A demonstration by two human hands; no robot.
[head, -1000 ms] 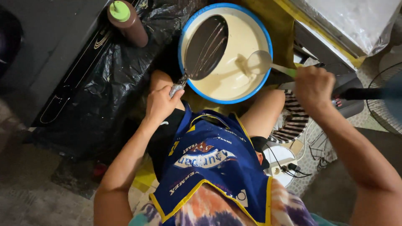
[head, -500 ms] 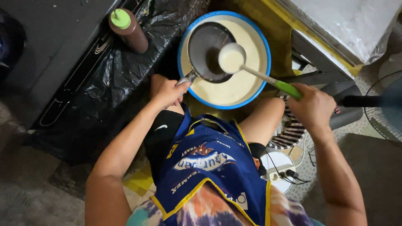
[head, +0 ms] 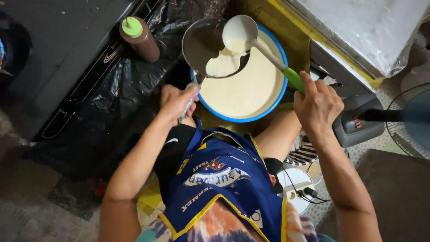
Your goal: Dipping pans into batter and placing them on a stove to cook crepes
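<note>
The ladle (head: 239, 33) is shiny metal with a glossy green plastic handle; the sieve (head: 209, 47) is fine dull metal mesh. The batter (head: 244, 87) looks smooth, creamy and faintly glossy inside a blue plastic basin (head: 281, 92). A crinkled black plastic bag (head: 116, 85) gleams; the apron (head: 224, 179) is blue cloth.

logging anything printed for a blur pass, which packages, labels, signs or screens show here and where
Squeeze bottle: upper left, on black plastic sheet; brown, round green cap, no label visible.
Apron: bottom centre, on the person; blue, yellow trim, white and yellow printed emblem.
Black panel: left, slanted; small white logo mark.
No screens or signs.
</note>
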